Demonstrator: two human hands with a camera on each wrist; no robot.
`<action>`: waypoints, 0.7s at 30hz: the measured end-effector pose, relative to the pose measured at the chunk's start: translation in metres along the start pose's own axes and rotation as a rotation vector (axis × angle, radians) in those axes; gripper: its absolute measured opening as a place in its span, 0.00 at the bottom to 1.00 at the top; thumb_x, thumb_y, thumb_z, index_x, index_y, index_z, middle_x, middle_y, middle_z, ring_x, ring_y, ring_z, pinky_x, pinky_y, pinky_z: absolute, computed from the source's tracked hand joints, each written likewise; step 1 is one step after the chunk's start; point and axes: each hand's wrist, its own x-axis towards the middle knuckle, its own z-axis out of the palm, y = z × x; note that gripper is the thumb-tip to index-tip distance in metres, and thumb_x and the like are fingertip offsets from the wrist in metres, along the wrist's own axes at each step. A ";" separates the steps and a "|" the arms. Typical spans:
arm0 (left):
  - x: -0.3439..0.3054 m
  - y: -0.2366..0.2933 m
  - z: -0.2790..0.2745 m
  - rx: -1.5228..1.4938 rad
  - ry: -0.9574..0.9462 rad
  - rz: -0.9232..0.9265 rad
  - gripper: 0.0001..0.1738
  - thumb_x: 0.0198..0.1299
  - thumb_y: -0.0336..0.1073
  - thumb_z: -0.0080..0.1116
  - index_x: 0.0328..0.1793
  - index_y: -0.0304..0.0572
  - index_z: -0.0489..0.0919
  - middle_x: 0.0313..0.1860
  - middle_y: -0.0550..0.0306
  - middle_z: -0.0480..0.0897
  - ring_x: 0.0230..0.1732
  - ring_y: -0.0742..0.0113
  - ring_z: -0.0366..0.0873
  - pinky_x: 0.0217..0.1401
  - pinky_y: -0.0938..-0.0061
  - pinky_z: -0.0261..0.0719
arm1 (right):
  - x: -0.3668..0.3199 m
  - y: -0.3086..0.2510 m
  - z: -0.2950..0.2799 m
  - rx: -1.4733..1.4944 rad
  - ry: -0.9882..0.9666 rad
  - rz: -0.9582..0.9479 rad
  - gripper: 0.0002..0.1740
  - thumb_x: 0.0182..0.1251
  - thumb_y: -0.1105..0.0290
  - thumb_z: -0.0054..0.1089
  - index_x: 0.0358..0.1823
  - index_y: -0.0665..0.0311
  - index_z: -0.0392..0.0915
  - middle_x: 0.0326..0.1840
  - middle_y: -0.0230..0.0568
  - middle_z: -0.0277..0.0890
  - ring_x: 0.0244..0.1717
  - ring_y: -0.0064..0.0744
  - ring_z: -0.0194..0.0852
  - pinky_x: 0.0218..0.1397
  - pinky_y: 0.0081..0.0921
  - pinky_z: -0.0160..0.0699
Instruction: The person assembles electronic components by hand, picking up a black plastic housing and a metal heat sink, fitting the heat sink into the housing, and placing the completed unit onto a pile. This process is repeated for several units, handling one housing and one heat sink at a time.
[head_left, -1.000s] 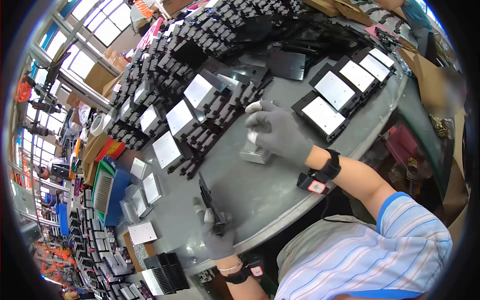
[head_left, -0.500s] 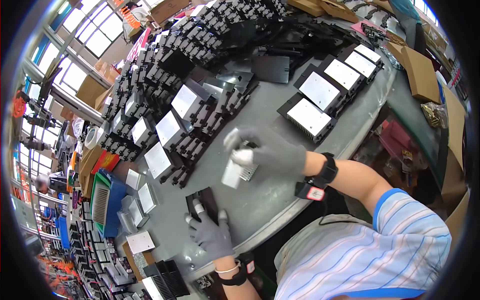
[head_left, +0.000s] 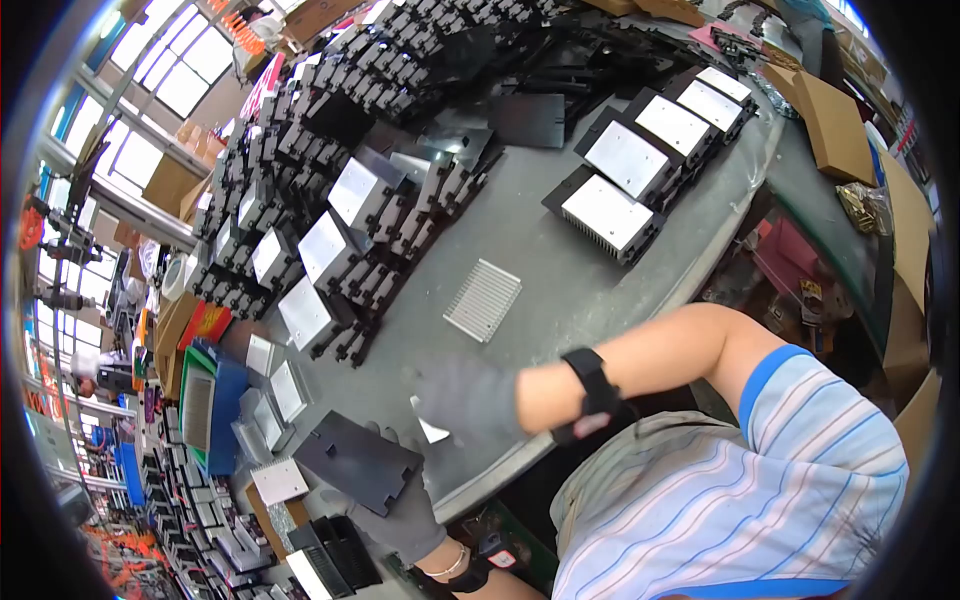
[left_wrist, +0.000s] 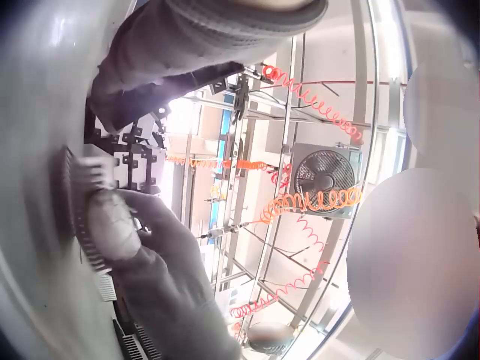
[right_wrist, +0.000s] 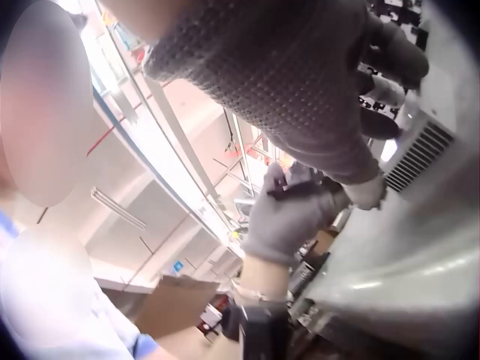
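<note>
My left hand (head_left: 400, 525), in a grey glove, holds a flat black plate (head_left: 360, 460) with notched edges over the table's near left part. Its fingertips show at the plate's upper edge, while the palm is mostly hidden beneath. Just right of the plate is my right hand (head_left: 470, 400), blurred in the head view. The right wrist view shows its fingers (right_wrist: 397, 60) apart and loosely bent, with nothing seen between them. A silver finned heat sink (head_left: 483, 300) lies fins up on the table beyond the right hand.
Black parts topped by silver blocks (head_left: 328, 245) stand in rows at the left and back. More silver-topped units (head_left: 610, 212) line the right side. Loose heat sinks (head_left: 290, 390) and a blue bin (head_left: 228, 400) sit at the left edge. A cardboard box (head_left: 825, 125) is at far right.
My right hand has left the heat sink on the table and moved toward my body, near the left hand. My left hand, earlier flat on the black plate, has lifted and tilted it.
</note>
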 end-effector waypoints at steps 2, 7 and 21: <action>-0.005 -0.002 0.009 0.021 0.042 0.015 0.41 0.59 0.66 0.46 0.72 0.49 0.58 0.63 0.42 0.68 0.62 0.43 0.65 0.65 0.41 0.58 | 0.032 0.013 0.003 0.099 -0.154 -0.080 0.25 0.37 0.61 0.70 0.39 0.66 0.82 0.47 0.51 0.76 0.43 0.48 0.77 0.43 0.35 0.77; -0.010 -0.005 -0.005 -0.033 0.007 0.030 0.37 0.60 0.61 0.47 0.69 0.47 0.61 0.60 0.48 0.70 0.60 0.50 0.68 0.64 0.45 0.63 | 0.047 0.005 -0.007 0.237 -0.335 -0.046 0.16 0.40 0.63 0.65 0.33 0.62 0.82 0.31 0.52 0.79 0.40 0.49 0.78 0.42 0.39 0.77; -0.009 -0.047 0.043 0.140 0.235 -0.046 0.35 0.59 0.62 0.47 0.65 0.47 0.64 0.60 0.47 0.69 0.61 0.50 0.66 0.58 0.41 0.67 | 0.060 -0.006 -0.033 0.670 -0.058 0.204 0.27 0.51 0.50 0.53 0.43 0.67 0.79 0.40 0.51 0.79 0.42 0.46 0.79 0.49 0.35 0.76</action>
